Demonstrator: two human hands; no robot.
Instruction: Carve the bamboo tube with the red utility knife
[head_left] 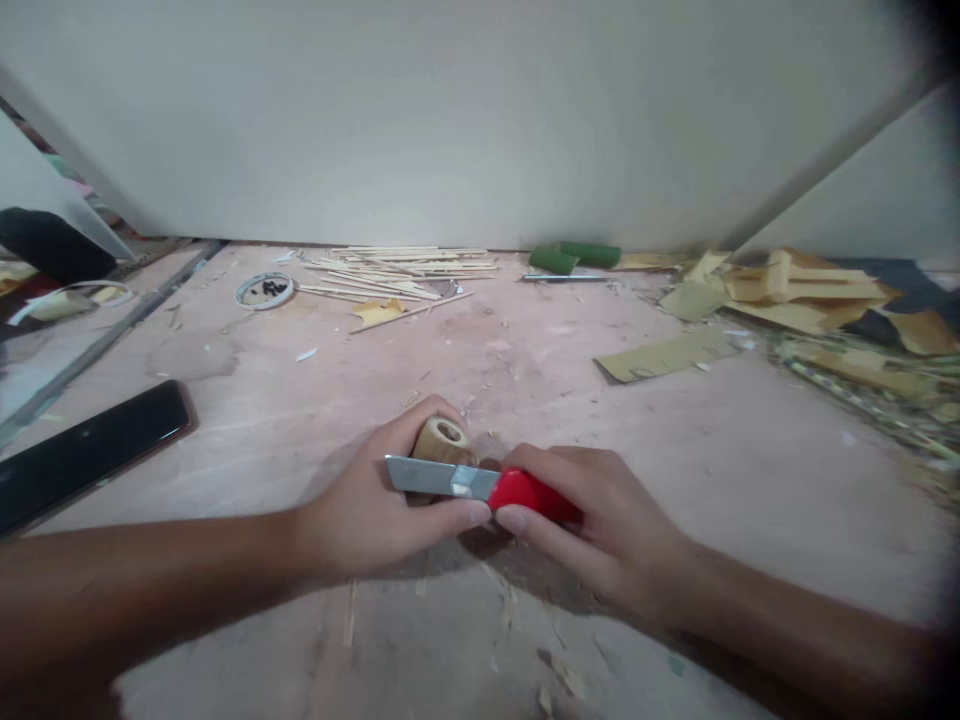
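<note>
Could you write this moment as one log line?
left hand: holding hollow wooden piece | right hand: gripping red-handled knife | blade: extended | sticks: scattered farther back

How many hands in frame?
2. Left hand, around a hollow wooden piece; right hand, beside it, gripping a red-handled knife. Some fingers are hidden, but no other hand shows.

The right hand (611,515) has one knife (525,492), the left hand (367,500) one wooden piece (431,446); left of it, one phone (97,455); beyond both, one round dish (239,294), two green rolls (577,256), many sticks (409,269) (too overlapped to count).
</note>
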